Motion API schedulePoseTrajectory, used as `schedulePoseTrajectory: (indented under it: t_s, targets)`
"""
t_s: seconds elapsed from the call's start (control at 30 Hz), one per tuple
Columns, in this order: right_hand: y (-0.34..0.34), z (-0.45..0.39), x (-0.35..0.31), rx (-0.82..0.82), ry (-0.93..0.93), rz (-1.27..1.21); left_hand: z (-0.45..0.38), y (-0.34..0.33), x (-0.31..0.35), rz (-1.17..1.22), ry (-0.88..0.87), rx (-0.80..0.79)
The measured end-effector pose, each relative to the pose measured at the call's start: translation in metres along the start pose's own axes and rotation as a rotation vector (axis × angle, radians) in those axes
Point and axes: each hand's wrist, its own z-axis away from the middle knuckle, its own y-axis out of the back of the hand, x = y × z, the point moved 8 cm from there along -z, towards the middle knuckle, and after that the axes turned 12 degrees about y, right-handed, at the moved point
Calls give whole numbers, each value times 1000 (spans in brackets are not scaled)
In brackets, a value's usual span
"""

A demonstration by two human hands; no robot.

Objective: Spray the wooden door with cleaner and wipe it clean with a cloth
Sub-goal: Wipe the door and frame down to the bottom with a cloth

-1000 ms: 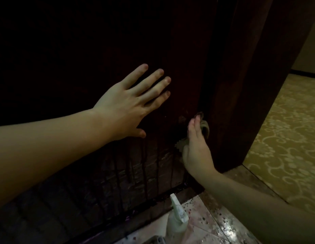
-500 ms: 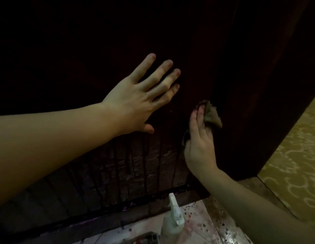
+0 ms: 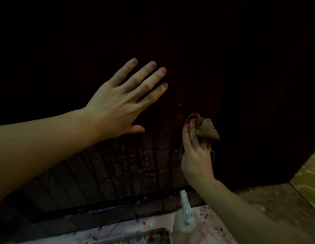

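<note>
Against the lower part of the wooden door, wiping is being carried out, and the spraying step is judged to be done already: dark wet streaks are running down the lower panel toward the bottom rail, and the spray bottle is being left untouched on the floor at the foot of the door. The cloth is being gripped, crumpled, by the right hand, its fingers curled round it, and is being held at the door's right-hand part, close to its edge; whether it is actually being pressed on the wood cannot be told in this dim light. The left hand is being laid flat on the door with its fingers straight and spread, holding nothing, apparently to steady the door. The streaked lower panel is not yet being dried, so most of the wiping is judged to be left, and the dark upper part is too dim for its state to be judged.

As for containers, the spray bottle is standing upright with its nozzle on top, and its pale body is not showing how much cleaner is left inside. A shallow tray is lying just beside it at the bottom edge of the view; reddish specks are being shown in it, but its contents cannot be made out. Similar spots are speckling the pale floor near the bottle.
</note>
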Motion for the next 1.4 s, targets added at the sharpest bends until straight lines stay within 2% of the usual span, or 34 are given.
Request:
schedulePoseTrajectory:
  t_s: [0.2, 0.27, 0.4, 0.5, 0.57, 0.67, 0.73, 0.93, 1.07, 1.2, 1.4]
  targets:
    - [40, -79, -24, 160, 219, -39, 10, 4, -7, 102, 56, 14]
    - [30, -61, -20, 103, 224, 15, 15, 3, -10, 113, 119, 6]
    - [-3, -4, -8, -111, 289, 131, 31, -5, -10, 156, 272, -25]
    - [8, -20, -12, -123, 368, 158, 38, -10, -7, 194, 315, -22]
    - [21, -46, -23, -77, 406, 130, 40, -12, -7, 208, 325, -4]
    - [31, -73, -35, -8, 421, 96, 43, -13, -7, 230, 345, 11]
    - [26, -67, -35, -18, 421, 113, 46, -13, -6, 248, 373, 12]
    - [0, -17, -23, -208, 491, 212, 65, -18, -4, 320, 507, -10]
    - [21, -64, -44, -86, 517, 167, 76, -23, -6, 360, 524, -15]
    - [25, -93, -61, 26, 442, 136, 78, -23, -9, 401, 543, 26]
    - [-10, -45, -61, -152, 494, 224, 100, -27, -19, 385, 580, -4]
